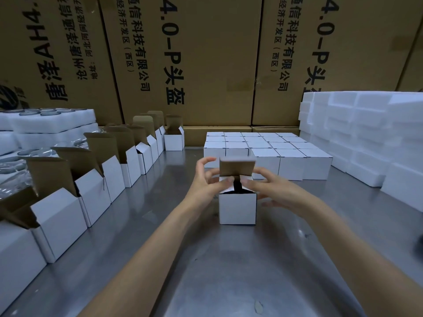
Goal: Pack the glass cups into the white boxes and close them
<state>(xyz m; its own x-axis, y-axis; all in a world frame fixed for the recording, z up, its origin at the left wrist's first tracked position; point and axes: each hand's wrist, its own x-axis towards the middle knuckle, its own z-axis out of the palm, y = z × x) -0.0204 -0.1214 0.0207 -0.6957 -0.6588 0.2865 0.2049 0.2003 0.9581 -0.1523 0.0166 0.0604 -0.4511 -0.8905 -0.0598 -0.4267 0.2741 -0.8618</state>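
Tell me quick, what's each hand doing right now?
Left hand: fingers pressing a side flap of the white box.
Right hand: fingers pressing the other side flap.

A small white cardboard box [237, 208] stood on the grey metal table [206, 271], its brown lid flap [237, 167] upright. The left hand [207, 183] and right hand [272, 188] pressed its side flaps inward.
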